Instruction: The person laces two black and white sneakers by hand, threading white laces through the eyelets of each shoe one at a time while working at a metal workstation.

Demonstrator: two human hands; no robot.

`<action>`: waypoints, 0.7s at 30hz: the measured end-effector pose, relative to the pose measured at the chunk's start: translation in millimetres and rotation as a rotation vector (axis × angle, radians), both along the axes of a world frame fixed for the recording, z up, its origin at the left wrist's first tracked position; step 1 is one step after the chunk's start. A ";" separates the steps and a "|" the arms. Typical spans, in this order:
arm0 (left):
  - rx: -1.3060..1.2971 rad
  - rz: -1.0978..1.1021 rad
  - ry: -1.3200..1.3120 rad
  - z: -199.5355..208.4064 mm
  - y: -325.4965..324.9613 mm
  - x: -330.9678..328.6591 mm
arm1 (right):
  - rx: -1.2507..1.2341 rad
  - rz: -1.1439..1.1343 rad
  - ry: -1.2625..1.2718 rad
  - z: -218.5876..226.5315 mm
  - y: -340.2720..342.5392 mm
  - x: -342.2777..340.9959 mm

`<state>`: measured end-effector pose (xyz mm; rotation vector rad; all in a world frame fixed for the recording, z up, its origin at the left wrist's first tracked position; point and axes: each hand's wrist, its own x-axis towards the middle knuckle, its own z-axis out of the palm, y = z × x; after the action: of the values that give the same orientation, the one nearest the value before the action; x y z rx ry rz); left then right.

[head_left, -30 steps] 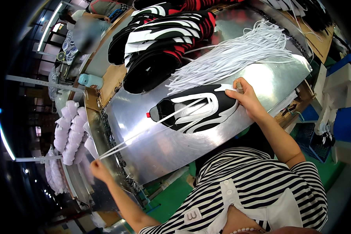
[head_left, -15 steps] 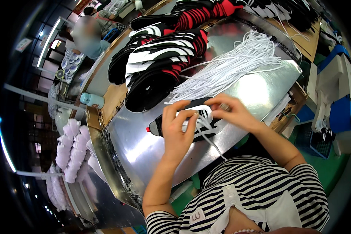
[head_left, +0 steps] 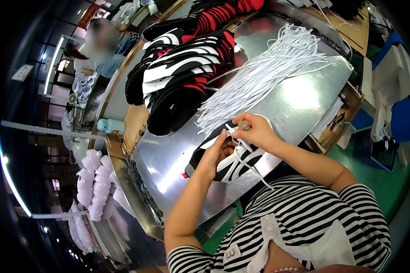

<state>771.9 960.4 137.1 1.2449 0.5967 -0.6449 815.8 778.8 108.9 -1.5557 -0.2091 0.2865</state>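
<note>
A black and white shoe upper (head_left: 197, 158) with a small red tab at one end lies on the metal tabletop in front of me. A white shoelace (head_left: 252, 167) runs through its lacing area, and a loose end trails toward my body. My left hand (head_left: 212, 159) is closed on the upper, thumb at the lacing and fingers curled inward, partly hidden. My right hand (head_left: 256, 132) pinches the shoelace over the eyelets; a greyish band wraps one finger. Just beyond the upper lies a large bundle of white shoelaces (head_left: 264, 70).
Stacked black, white and red shoe uppers (head_left: 187, 68) stand at the far left of the metal table (head_left: 159, 159). A light blue bottle (head_left: 111, 126) is beside its left edge. A blue crate (head_left: 376, 152) sits at right. Another person (head_left: 102, 57) is at the far left.
The upper has turned and shifted slightly nearer me. My left hand has moved lower along it, thumb now at the lacing. My right hand has moved left, still pinching at the lace.
</note>
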 end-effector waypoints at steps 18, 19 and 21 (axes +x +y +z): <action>0.524 0.127 -0.555 6.8 -40.7 -30.3 | -0.195 0.123 -0.348 15.3 -40.9 -27.8; 0.537 0.120 -0.522 5.7 -38.4 -31.1 | -0.234 0.116 -0.405 15.5 -43.8 -26.6; 0.554 0.126 -0.549 9.3 -40.3 -30.8 | -0.227 0.130 -0.447 19.2 -42.5 -23.1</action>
<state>741.1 920.1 146.5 1.7973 0.3917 -0.0030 792.7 736.3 128.1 -1.8219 -0.6468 0.0598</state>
